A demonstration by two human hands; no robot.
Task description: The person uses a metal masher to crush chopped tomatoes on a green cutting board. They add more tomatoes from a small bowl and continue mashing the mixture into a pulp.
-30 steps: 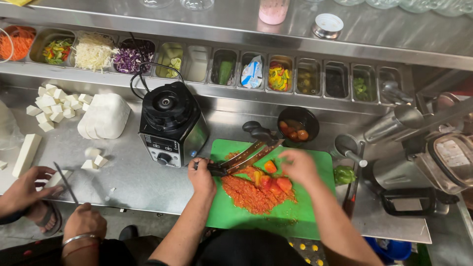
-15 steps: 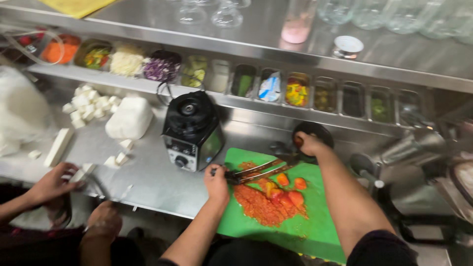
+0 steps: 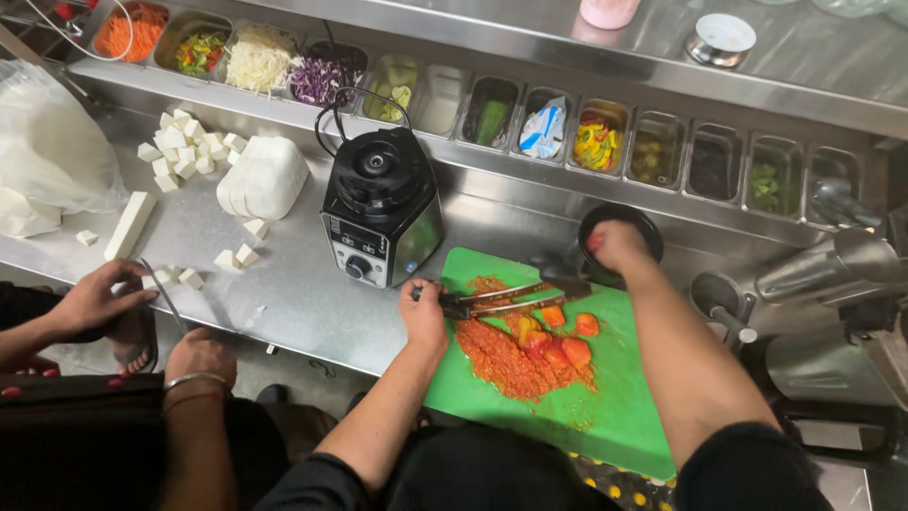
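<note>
Chopping tomato on a green cutting board (image 3: 605, 416), one hand at the bowl.

Compared with half a second ago, the right hand (image 3: 617, 244) has settled into the black bowl (image 3: 645, 223) just behind the board, fingers curled inside; whether they grip anything cannot be told. The left hand (image 3: 424, 312) stays at the board's left edge, fingers closed round the handle of the knife (image 3: 506, 300), whose blade lies flat across the board. Chopped tomato (image 3: 515, 355) is heaped just in front of the blade, with bigger tomato pieces (image 3: 567, 341) at its right. A black blender (image 3: 378, 203) stands left of the board on the worktop (image 3: 284, 284). Behind it, a row of steel tubs (image 3: 530, 118) holds cut vegetables.
</note>
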